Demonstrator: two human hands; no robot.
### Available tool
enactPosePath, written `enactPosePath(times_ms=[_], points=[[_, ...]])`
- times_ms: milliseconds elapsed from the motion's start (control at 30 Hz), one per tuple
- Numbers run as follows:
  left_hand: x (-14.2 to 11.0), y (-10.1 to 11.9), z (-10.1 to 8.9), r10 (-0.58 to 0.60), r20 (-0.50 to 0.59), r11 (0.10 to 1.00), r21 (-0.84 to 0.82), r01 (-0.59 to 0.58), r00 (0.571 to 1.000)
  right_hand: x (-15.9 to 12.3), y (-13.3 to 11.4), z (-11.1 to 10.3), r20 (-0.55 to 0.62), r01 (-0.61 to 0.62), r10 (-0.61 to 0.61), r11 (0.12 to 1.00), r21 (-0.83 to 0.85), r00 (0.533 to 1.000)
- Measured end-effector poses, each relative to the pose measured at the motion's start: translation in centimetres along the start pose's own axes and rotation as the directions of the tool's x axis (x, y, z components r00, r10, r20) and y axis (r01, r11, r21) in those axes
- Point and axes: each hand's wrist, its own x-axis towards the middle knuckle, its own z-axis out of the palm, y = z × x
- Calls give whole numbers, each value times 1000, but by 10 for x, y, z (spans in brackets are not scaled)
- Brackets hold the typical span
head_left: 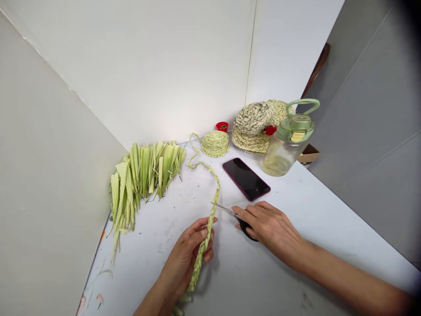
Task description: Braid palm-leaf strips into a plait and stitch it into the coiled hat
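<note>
My left hand [187, 256] is closed around a braided green leaf cord [215, 193], which runs up the white table [296, 210] to a small coiled woven piece [215, 143]. My right hand [268, 226] rests over a pair of scissors [235, 217] lying on the table; its fingers cover the black handles, and the blades point left and touch the cord just above my left hand.
A bundle of cut green leaf strips [141, 175] lies at the left by the wall. A dark phone [246, 178] lies in the middle. Behind it stand a clear bottle with a green lid [289, 140], a woven hat [256, 125] and a red cap [222, 126].
</note>
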Motion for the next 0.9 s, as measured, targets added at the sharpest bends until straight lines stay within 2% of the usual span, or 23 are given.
enactPosePath(times_ms=[167, 400, 667, 900], points=[[-1, 2, 0, 9, 15, 989, -150, -7, 1000, -1, -5, -2, 29, -40, 37, 992, 117, 999], [-4, 0, 2, -23, 55, 973, -227, 35, 998, 4, -17, -6, 166, 15, -40, 989, 147, 985], [-2, 0, 1, 10, 75, 987, -159, 2, 997, 4, -16, -10, 249, -24, -32, 975, 219, 968], [-3, -3, 3, 24, 58, 998, -55, -20, 998, 2, -16, -9, 189, 9, -40, 987, 158, 981]])
